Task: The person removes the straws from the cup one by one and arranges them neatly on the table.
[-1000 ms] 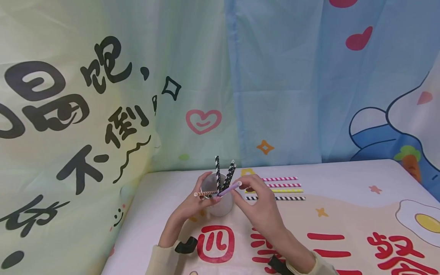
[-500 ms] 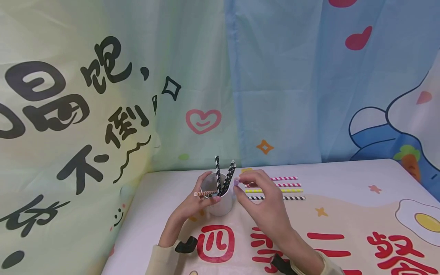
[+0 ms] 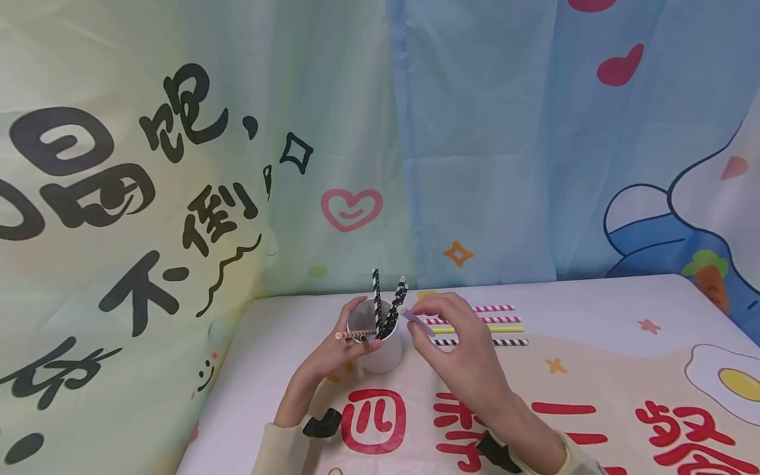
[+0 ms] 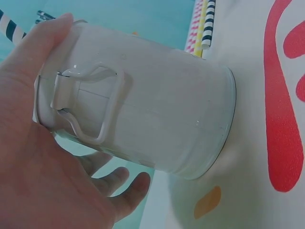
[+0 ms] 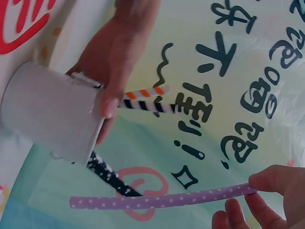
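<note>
My left hand point(image 3: 332, 349) holds a white metal cup point(image 3: 382, 356) by its rim, thumb on one side and fingers around the other. A wire handle point(image 4: 114, 105) shows on the cup's side in the left wrist view. Black-and-white patterned paper straws point(image 3: 394, 309) stand in the cup; an orange-striped straw point(image 5: 147, 92) and a black-striped one point(image 5: 150, 105) lean out past the left hand. Just right of the cup, my right hand point(image 3: 463, 340) pinches one end of a purple dotted paper straw point(image 5: 157, 201), whose other end points toward the cup's mouth.
On the table right of the cup lie pink-striped straws point(image 3: 501, 320), a yellow straw point(image 3: 509, 329) and a black-striped straw point(image 3: 512, 342), side by side behind my right hand. A printed cloth point(image 3: 570, 376) covers the table, and a printed curtain point(image 3: 481, 132) hangs behind it.
My right hand has moved slightly right, drawing the purple straw away from the left thumb at the cup's rim and turning it. The left hand and cup stay put.
</note>
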`<state>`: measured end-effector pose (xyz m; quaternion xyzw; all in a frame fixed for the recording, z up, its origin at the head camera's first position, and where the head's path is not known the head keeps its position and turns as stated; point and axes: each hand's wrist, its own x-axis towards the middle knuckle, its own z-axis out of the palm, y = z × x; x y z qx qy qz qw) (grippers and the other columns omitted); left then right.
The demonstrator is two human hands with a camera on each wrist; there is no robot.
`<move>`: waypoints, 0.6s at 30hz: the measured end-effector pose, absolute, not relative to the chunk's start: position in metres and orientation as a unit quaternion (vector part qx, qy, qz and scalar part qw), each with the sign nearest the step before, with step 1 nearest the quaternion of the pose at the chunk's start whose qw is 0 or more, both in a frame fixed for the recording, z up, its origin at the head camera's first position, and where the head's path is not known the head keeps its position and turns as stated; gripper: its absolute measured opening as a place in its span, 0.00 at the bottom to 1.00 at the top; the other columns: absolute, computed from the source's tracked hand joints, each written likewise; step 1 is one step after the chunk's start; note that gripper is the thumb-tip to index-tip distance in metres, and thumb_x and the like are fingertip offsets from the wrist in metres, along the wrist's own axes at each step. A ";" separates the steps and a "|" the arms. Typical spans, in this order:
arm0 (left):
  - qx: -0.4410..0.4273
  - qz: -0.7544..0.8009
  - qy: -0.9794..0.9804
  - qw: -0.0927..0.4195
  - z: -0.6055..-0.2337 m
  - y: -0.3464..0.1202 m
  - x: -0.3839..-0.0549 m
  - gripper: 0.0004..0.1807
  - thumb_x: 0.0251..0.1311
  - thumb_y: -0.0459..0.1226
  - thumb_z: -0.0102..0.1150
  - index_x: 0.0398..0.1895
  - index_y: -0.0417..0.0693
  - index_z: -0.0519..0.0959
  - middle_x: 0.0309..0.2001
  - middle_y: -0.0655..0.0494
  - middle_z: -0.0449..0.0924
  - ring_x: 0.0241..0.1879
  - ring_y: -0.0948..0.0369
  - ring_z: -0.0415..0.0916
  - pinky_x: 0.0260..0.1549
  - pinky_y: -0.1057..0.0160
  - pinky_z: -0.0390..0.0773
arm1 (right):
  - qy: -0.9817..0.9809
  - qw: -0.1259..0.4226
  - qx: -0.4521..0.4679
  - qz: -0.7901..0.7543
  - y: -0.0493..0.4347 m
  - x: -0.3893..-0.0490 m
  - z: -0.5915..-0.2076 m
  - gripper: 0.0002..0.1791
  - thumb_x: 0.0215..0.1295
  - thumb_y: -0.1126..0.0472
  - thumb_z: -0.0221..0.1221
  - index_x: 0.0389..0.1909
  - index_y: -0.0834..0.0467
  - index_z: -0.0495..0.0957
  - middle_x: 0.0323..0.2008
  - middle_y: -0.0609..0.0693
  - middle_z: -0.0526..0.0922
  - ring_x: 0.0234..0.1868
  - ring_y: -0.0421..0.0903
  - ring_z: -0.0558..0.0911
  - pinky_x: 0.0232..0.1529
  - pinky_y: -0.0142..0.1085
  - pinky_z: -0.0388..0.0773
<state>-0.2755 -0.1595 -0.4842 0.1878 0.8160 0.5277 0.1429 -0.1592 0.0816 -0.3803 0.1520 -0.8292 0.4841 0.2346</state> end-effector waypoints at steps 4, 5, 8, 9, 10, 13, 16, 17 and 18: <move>0.186 0.526 0.818 0.142 -0.484 -0.159 -0.275 0.52 0.57 0.50 0.70 0.78 0.68 0.47 0.73 0.41 0.51 0.70 0.41 0.57 0.61 0.35 0.72 | -0.852 0.221 0.143 0.454 0.084 -0.160 -0.382 0.17 0.62 0.59 0.69 0.51 0.47 0.80 0.50 0.35 0.81 0.55 0.33 0.76 0.57 0.41 0.79; 0.186 0.525 0.818 0.141 -0.484 -0.160 -0.276 0.51 0.57 0.50 0.70 0.78 0.68 0.47 0.73 0.41 0.51 0.70 0.41 0.57 0.61 0.35 0.72 | -0.857 0.219 0.142 0.444 0.085 -0.160 -0.382 0.17 0.62 0.58 0.69 0.51 0.46 0.80 0.50 0.35 0.81 0.55 0.33 0.76 0.56 0.42 0.80; 0.185 0.525 0.819 0.138 -0.484 -0.160 -0.276 0.51 0.57 0.50 0.70 0.78 0.68 0.47 0.73 0.41 0.51 0.70 0.41 0.57 0.61 0.34 0.72 | -0.873 0.214 0.144 0.415 0.087 -0.160 -0.383 0.17 0.61 0.57 0.70 0.50 0.47 0.80 0.49 0.37 0.82 0.54 0.35 0.76 0.53 0.45 0.82; 0.185 0.525 0.819 0.138 -0.484 -0.161 -0.276 0.51 0.57 0.50 0.70 0.78 0.68 0.47 0.73 0.42 0.51 0.70 0.41 0.57 0.61 0.34 0.72 | -0.878 0.212 0.143 0.405 0.088 -0.160 -0.384 0.17 0.61 0.57 0.70 0.50 0.47 0.80 0.49 0.37 0.82 0.54 0.35 0.77 0.52 0.45 0.82; 0.186 0.526 0.819 0.137 -0.484 -0.161 -0.276 0.51 0.57 0.50 0.70 0.78 0.67 0.47 0.73 0.42 0.51 0.70 0.41 0.57 0.61 0.34 0.72 | -0.882 0.211 0.142 0.395 0.088 -0.160 -0.384 0.17 0.61 0.57 0.70 0.50 0.47 0.80 0.49 0.37 0.82 0.53 0.36 0.77 0.52 0.45 0.82; 0.190 0.527 0.816 0.140 -0.485 -0.161 -0.276 0.51 0.58 0.50 0.70 0.78 0.67 0.47 0.74 0.42 0.50 0.69 0.40 0.59 0.61 0.35 0.72 | -0.894 0.208 0.138 0.371 0.091 -0.159 -0.387 0.16 0.60 0.57 0.70 0.49 0.48 0.81 0.48 0.40 0.82 0.53 0.38 0.78 0.52 0.46 0.83; 0.196 0.528 0.813 0.145 -0.486 -0.160 -0.276 0.51 0.58 0.51 0.69 0.78 0.67 0.46 0.74 0.41 0.50 0.69 0.40 0.60 0.61 0.36 0.73 | -0.906 0.205 0.136 0.345 0.094 -0.160 -0.391 0.16 0.58 0.57 0.72 0.47 0.48 0.82 0.48 0.42 0.83 0.53 0.42 0.79 0.52 0.48 0.83; 0.197 0.528 0.813 0.145 -0.486 -0.161 -0.276 0.51 0.58 0.51 0.69 0.78 0.67 0.46 0.74 0.41 0.50 0.68 0.40 0.61 0.61 0.36 0.73 | -0.910 0.202 0.136 0.336 0.095 -0.160 -0.393 0.16 0.57 0.56 0.72 0.46 0.48 0.82 0.47 0.43 0.83 0.52 0.43 0.79 0.53 0.48 0.83; 0.199 0.527 0.813 0.144 -0.485 -0.161 -0.276 0.52 0.58 0.51 0.69 0.78 0.66 0.46 0.73 0.40 0.50 0.68 0.40 0.61 0.61 0.37 0.73 | -0.914 0.200 0.136 0.327 0.096 -0.161 -0.394 0.16 0.56 0.56 0.72 0.45 0.48 0.82 0.47 0.43 0.83 0.52 0.44 0.80 0.53 0.48 0.83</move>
